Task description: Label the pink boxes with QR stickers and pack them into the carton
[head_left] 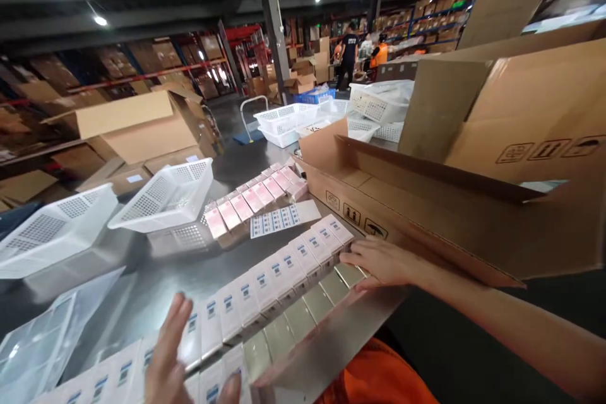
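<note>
While the bottom edge of the frame is cutting off most of the left hand, its fingers are showing spread and flat, lying over the lower left end of the near row of white boxes. Whether the palm is pressing down is impossible to tell. Right of centre, the right hand is resting at the upper right end of that same row, fingers held together and straight, fingertips touching the last box; it is not pinching anything. Its forearm is running off the lower right corner.

This row is lying as a diagonal band from the lower left up toward the middle of the frame, each box bearing a small blue label too blurred to read. Just beyond it, a second row of pink boxes is lying parallel, with a flat sheet of labels between the two rows. An orange garment is peeking in at the bottom centre.

Everything is sitting on a shiny metal table. White mesh baskets are standing at the left, an open cardboard carton is filling the right. Behind, dim warehouse racking is stretching away, and two distant people are standing at upper centre.
</note>
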`<action>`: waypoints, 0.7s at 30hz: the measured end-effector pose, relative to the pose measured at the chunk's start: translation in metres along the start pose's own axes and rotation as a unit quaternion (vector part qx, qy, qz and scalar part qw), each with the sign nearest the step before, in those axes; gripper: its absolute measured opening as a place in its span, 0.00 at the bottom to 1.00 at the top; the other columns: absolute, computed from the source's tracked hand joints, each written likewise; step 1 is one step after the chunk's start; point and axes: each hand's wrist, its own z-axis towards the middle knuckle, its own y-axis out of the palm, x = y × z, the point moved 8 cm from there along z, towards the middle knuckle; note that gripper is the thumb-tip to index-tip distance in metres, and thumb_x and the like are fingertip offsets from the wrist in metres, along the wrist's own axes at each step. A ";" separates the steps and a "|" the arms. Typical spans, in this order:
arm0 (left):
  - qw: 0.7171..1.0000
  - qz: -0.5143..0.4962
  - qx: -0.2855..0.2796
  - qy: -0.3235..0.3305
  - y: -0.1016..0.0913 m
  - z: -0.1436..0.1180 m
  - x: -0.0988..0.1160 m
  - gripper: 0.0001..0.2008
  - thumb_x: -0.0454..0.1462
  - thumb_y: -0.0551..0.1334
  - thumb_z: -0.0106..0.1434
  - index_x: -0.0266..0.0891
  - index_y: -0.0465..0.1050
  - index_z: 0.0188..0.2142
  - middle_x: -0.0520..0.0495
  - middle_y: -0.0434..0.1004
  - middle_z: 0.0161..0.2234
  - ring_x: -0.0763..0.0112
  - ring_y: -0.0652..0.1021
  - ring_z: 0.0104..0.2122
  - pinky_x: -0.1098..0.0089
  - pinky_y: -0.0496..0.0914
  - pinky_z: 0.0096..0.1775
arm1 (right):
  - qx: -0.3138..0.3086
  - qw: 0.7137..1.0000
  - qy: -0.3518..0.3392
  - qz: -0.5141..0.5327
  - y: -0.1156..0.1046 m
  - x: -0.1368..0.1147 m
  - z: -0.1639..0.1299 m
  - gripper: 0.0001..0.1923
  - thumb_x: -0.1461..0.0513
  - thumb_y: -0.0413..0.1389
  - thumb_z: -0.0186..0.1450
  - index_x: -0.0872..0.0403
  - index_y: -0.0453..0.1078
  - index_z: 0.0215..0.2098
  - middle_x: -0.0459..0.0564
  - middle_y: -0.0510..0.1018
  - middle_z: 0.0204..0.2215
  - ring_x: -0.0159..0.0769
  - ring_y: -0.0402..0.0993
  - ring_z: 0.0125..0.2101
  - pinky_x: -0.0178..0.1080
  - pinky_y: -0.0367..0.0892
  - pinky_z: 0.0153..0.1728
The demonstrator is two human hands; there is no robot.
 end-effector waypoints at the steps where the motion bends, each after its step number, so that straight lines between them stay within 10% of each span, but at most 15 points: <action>1: 0.997 -0.039 0.025 0.069 0.003 0.021 0.009 0.49 0.30 0.62 0.62 0.63 0.34 0.71 0.52 0.43 0.72 0.49 0.56 0.69 0.39 0.62 0.63 | 0.013 1.000 0.010 -0.009 -0.004 -0.002 -0.002 0.27 0.41 0.53 0.68 0.52 0.74 0.49 0.54 0.80 0.38 0.45 0.76 0.38 0.45 0.69 0.40; 4: 0.976 -0.068 0.008 0.206 0.045 0.085 0.022 0.38 0.30 0.60 0.65 0.47 0.46 0.70 0.37 0.55 0.68 0.48 0.56 0.69 0.42 0.61 0.64 | 0.081 0.995 0.055 -0.035 -0.033 -0.008 -0.021 0.31 0.39 0.53 0.66 0.52 0.74 0.52 0.56 0.81 0.38 0.47 0.77 0.38 0.47 0.70 0.41; 11: 0.960 -0.018 -0.083 0.267 0.183 0.197 0.040 0.31 0.41 0.56 0.70 0.26 0.52 0.66 0.23 0.56 0.67 0.41 0.58 0.68 0.44 0.63 0.62 | 0.229 0.960 0.155 0.039 -0.175 -0.027 -0.099 0.35 0.36 0.48 0.67 0.52 0.72 0.55 0.54 0.81 0.39 0.40 0.79 0.34 0.38 0.72 0.32; 16: 0.929 -0.022 -0.118 0.349 0.209 0.226 0.080 0.20 0.34 0.44 0.74 0.30 0.69 0.55 0.41 0.76 0.51 0.56 0.72 0.60 0.50 0.67 0.59 | 0.262 0.924 0.275 0.037 -0.262 0.021 -0.096 0.34 0.37 0.43 0.70 0.50 0.70 0.57 0.48 0.82 0.38 0.38 0.79 0.31 0.37 0.71 0.29; 21: 0.911 -0.031 -0.114 0.395 0.219 0.201 0.117 0.14 0.36 0.53 0.74 0.35 0.74 0.36 0.49 0.77 0.29 0.67 0.80 0.33 0.65 0.75 0.37 | 0.151 0.919 0.364 -0.016 -0.242 0.106 -0.028 0.35 0.37 0.43 0.70 0.56 0.72 0.52 0.53 0.81 0.35 0.44 0.80 0.36 0.44 0.73 0.41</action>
